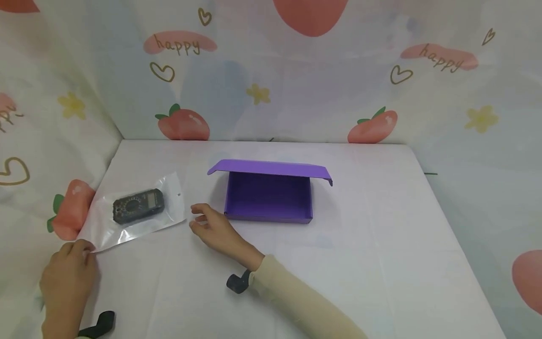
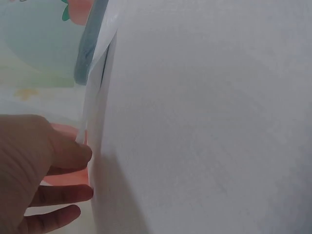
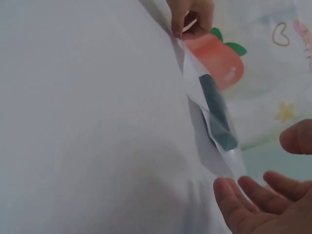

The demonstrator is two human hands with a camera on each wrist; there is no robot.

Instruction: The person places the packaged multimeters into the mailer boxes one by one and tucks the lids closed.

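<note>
A black multimeter (image 1: pixel 138 206) lies inside a clear plastic bag (image 1: pixel 172 207) on the left part of the table. My left hand (image 1: pixel 69 268) pinches the bag's near left corner between thumb and finger, which the left wrist view also shows. Just off the bag's right end, my right hand (image 1: pixel 218 234) is held with its fingers apart and nothing between them. In the right wrist view the fingers (image 3: pixel 263 197) are relaxed beside the bag's end. A purple box (image 1: pixel 268 195) stands beyond the right hand, its lid (image 1: pixel 271 167) raised and its inside bare.
The white table (image 1: pixel 381 245) reaches back to a printed cloth (image 1: pixel 305 94) that hangs behind it and along both sides. A dark wrist mount (image 1: pixel 238 283) sits under the right sleeve, and another dark mount (image 1: pixel 101 324) is at the left wrist.
</note>
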